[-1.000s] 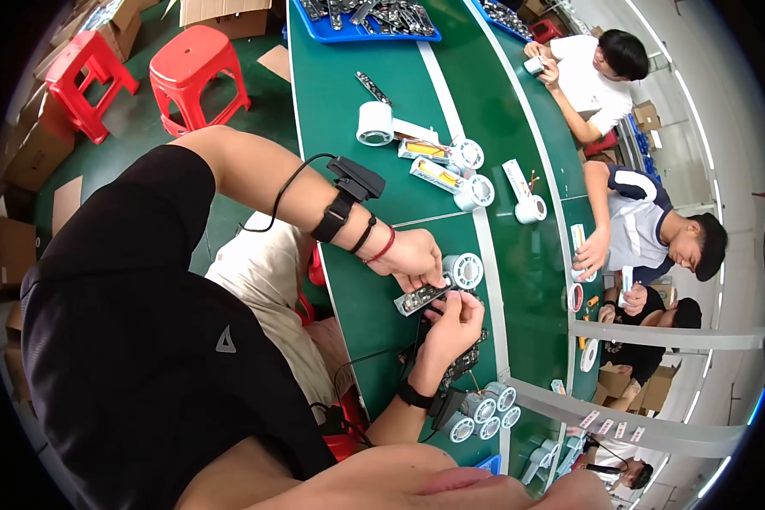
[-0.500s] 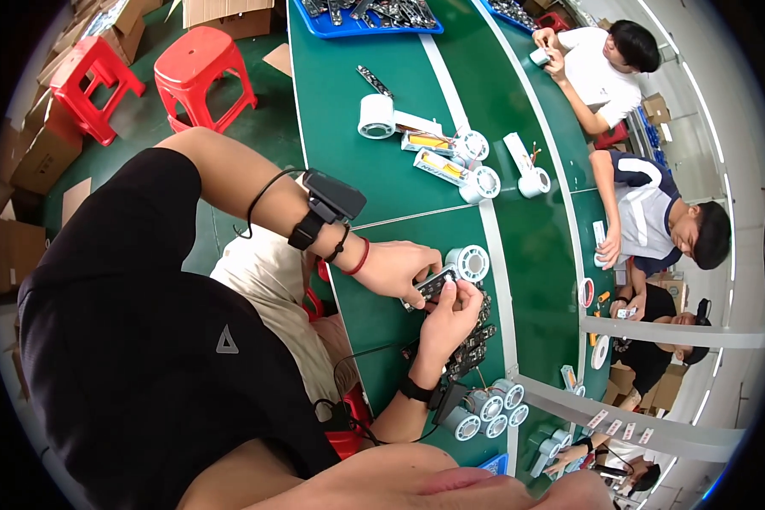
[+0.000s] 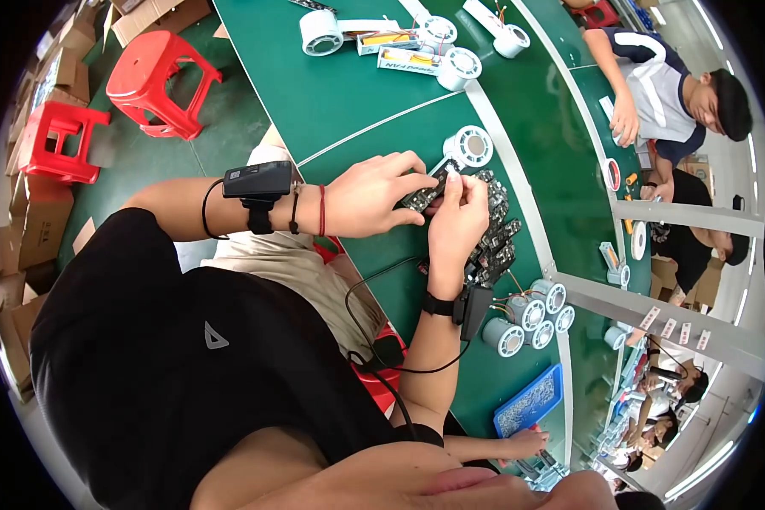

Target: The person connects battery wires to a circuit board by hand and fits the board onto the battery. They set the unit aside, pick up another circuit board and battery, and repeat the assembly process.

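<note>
My left hand (image 3: 374, 195) is closed on a dark, narrow circuit board (image 3: 421, 199), thumb on one side and fingers on the other. The board lies along the handle of a pale blue handheld fan (image 3: 470, 147), whose round head rests on the green table. My right hand (image 3: 457, 219) pinches a small white piece (image 3: 453, 172) at the board's end nearest the fan head. Its fingertips partly hide that piece, so its kind is unclear. Beside my right hand lies a pile of dark circuit boards (image 3: 495, 246).
Several pale fan heads (image 3: 531, 314) with wires stand together beyond my right wrist. A blue tray (image 3: 529, 401) of small parts lies nearer the right. Toward the left are part-assembled fans (image 3: 416, 61) and red stools (image 3: 157, 83). Across the table sits a co-worker (image 3: 654, 85). A grey metal post (image 3: 654, 314) crosses the table.
The view has swung, so the table's things appear shifted and the blue parts tray shows more fully. Both hands stay at the fan, the left on the board, the right pinching near the fan head.
</note>
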A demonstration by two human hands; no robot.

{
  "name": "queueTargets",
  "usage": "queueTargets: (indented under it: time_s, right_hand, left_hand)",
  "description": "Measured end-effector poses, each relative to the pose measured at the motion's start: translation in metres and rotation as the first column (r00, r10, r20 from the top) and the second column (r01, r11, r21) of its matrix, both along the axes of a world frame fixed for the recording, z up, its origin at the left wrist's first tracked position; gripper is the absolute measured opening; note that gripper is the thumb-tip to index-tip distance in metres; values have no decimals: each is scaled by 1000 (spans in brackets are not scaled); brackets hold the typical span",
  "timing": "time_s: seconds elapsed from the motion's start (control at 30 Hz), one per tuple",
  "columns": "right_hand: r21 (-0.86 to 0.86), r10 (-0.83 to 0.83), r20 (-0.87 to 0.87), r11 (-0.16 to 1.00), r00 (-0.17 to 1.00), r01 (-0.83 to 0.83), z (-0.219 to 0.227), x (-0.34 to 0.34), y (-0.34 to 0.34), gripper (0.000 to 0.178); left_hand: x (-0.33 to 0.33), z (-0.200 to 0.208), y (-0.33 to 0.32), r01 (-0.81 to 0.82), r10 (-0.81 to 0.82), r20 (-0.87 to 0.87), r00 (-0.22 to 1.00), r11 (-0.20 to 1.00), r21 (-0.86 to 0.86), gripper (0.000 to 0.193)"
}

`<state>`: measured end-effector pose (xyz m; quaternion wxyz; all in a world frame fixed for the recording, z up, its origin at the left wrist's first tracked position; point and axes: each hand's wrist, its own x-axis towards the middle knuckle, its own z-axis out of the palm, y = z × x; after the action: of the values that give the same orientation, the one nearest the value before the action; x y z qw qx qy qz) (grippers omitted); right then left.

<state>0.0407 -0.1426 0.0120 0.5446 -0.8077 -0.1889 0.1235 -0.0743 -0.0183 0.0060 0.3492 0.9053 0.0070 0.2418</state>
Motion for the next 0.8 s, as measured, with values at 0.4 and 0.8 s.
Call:
queueTargets:
  time_s: [0.4,0.8]
  right_hand:
    - [64,28,116,997,993,-36,-15,0,-5,23]
    - [66,53,-113,997,992,-46,1,8,6,24]
  left_hand:
    - [-7,-3,-11,-102,96,106,990,993,52,49]
    - [-5,1,-14,-167,141,107,984,944,285,36]
